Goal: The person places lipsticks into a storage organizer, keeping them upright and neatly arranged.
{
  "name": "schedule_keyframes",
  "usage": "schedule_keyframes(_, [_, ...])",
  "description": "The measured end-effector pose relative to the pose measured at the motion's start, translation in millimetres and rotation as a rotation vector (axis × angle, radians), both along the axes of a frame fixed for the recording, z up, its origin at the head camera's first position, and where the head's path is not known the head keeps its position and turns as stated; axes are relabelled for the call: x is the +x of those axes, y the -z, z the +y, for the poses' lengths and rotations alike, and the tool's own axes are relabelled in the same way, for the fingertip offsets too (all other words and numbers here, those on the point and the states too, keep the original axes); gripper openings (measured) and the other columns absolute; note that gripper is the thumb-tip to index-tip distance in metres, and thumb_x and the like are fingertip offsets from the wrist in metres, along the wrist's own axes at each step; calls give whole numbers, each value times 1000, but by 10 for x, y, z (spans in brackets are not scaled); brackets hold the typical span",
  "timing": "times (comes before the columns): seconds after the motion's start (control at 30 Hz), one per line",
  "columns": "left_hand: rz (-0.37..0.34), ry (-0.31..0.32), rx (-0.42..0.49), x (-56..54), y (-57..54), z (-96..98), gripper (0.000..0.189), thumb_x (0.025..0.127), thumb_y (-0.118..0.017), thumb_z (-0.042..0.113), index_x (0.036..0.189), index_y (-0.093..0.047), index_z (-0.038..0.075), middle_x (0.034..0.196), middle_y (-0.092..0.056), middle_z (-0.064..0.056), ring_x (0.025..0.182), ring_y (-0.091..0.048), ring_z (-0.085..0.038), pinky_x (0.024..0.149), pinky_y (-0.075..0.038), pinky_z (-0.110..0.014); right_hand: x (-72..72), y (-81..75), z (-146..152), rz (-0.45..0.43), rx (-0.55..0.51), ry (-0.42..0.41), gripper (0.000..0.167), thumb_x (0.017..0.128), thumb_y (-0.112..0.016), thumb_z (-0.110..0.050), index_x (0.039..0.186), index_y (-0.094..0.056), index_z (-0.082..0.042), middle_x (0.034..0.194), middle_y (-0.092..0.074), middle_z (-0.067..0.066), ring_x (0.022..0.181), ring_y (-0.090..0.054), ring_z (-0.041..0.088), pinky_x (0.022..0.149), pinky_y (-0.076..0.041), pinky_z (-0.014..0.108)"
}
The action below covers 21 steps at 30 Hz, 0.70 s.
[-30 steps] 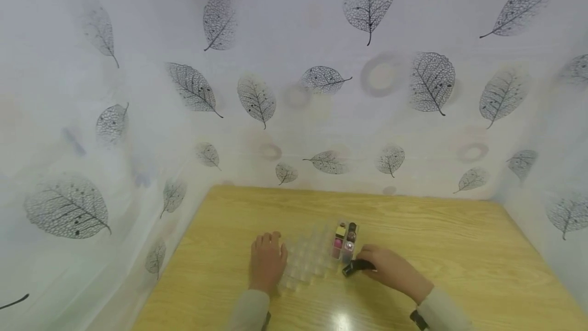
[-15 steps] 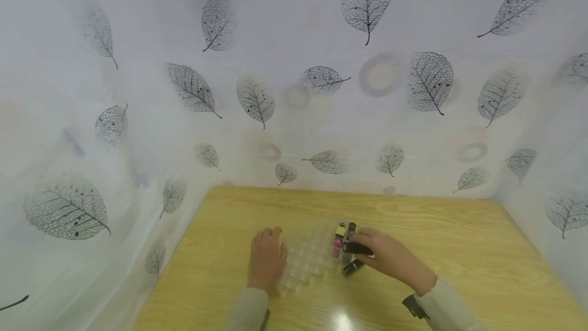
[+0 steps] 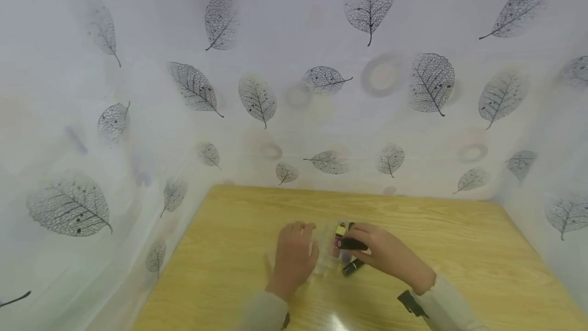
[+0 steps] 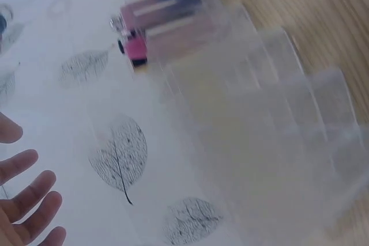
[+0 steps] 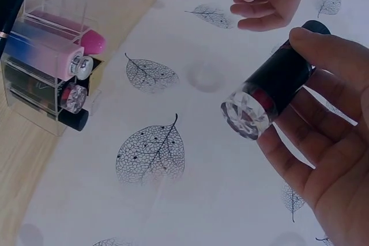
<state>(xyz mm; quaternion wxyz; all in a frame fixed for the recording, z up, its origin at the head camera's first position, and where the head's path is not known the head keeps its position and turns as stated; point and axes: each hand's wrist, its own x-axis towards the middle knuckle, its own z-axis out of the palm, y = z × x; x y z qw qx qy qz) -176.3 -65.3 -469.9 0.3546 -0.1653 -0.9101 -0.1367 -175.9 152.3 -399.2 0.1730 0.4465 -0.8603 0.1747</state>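
Note:
My right hand (image 3: 383, 252) holds a black lipstick (image 5: 282, 76) with a clear faceted end, pinched between thumb and fingers. In the head view it hangs over the right part of a clear stepped lipstick organizer (image 4: 277, 113). Several cosmetic tubes stand in that part, among them a pink-and-blue one (image 5: 55, 53) and one with a bright pink top (image 5: 92, 42). The left hand (image 3: 296, 254) is over the organizer's left side with relaxed fingers and nothing in them; it hides most of the compartments in the head view. Whether it touches the organizer, I cannot tell.
Another black tube (image 3: 352, 267) lies on the wooden table (image 3: 436, 239), just in front of the organizer's right end. A pale leaf-printed sheet (image 3: 294, 132) rises behind the table and along both sides.
My right hand has left the black tube lying on the table and lifted another black lipstick over the organizer, drifting slightly left. The left hand has moved right, over the organizer.

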Motion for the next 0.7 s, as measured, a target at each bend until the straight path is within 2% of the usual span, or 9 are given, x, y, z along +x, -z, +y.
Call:
schedule_keyframes(0.2, [-21, 63, 20, 79, 1, 212, 30, 77, -70, 27, 103, -63, 15, 93, -63, -1, 90, -59, -18, 83, -48, -35, 14, -18, -6, -1, -39, 2, 33, 70, -79, -9, 100, -65, -10, 94, -65, -1, 82, -62, 10, 71, -54, 23])
schedule_keyframes(0.3, [-27, 90, 31, 94, 41, 296, 27, 79, -69, 28, 102, -63, 15, 92, -62, 0, 88, -58, -16, 81, -49, -34, 17, -23, -1, -12, -62, -1, 34, 70, -79, -8, 101, -65, -11, 95, -64, -2, 83, -62, 10, 73, -54, 23])
schedule_keyframes(0.5, [-44, 206, 100, 119, 98, 439, 26, 81, -69, 30, 101, -60, 16, 92, -62, 5, 85, -57, -8, 79, -48, -27, 23, -26, -1, -38, -103, -49, 36, 69, -79, -7, 102, -63, -11, 98, -64, -4, 86, -62, 10, 77, -54, 24])
schedule_keyframes(0.6, [-51, 257, 139, 127, 93, 494, 25, 88, -62, 38, 100, -59, 17, 88, -60, 7, 79, -54, -5, 74, -47, -22, 23, -18, -10, -41, -126, -74, 36, 70, -79, -9, 102, -63, -12, 98, -64, -4, 87, -62, 8, 78, -54, 25])
schedule_keyframes(0.7, [-38, 281, 163, 127, 82, 525, 26, 90, -58, 40, 100, -60, 16, 85, -58, 7, 73, -50, -3, 69, -43, -18, 25, -9, -16, -36, -137, -78, 35, 70, -79, -10, 101, -63, -13, 97, -64, -5, 87, -61, 7, 78, -54, 25])
